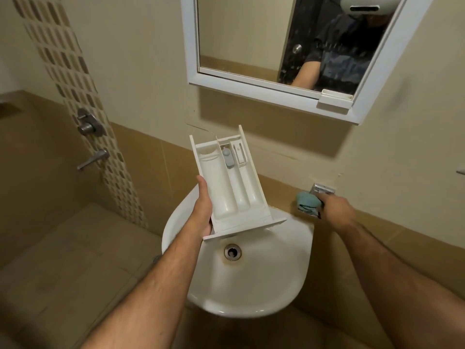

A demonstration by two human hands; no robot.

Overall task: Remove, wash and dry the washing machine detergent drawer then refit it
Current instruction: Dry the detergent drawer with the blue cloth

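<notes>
Both bare forearms enter from the lower edge of the view and extend forward over a white wall-mounted washbasin (289, 280). Its metal drain (232, 252) sits at the centre of the bowl, ringed by a brownish stain.

Left hand (202, 210): gripping the detergent drawer (227, 183) along its left side wall, thumb laid along the upper edge, fingers hidden beneath the drawer body. The drawer is held above the rear part of the basin, clear of the bowl, tilted with its front panel (245, 229) nearest the camera and its rear end raised toward the wall. It has 3 lengthwise compartments. The middle compartment carries a grey siphon cap (228, 158) at its rear. The right compartment holds a white insert (239, 154) at its rear.

Right hand (336, 209): reaching to the right of the basin, fingers curled around a light blue cloth (308, 201). The cloth lies at a metal wall holder (323, 190); whether it rests on the holder or is lifted clear cannot be determined.

A white-framed mirror (251, 36) is mounted on the wall above the basin and reflects a person in a dark shirt wearing a white headset. Shower valve controls (89, 124) and a spout (93, 159) are fixed to a mosaic tile strip at the left.
</notes>
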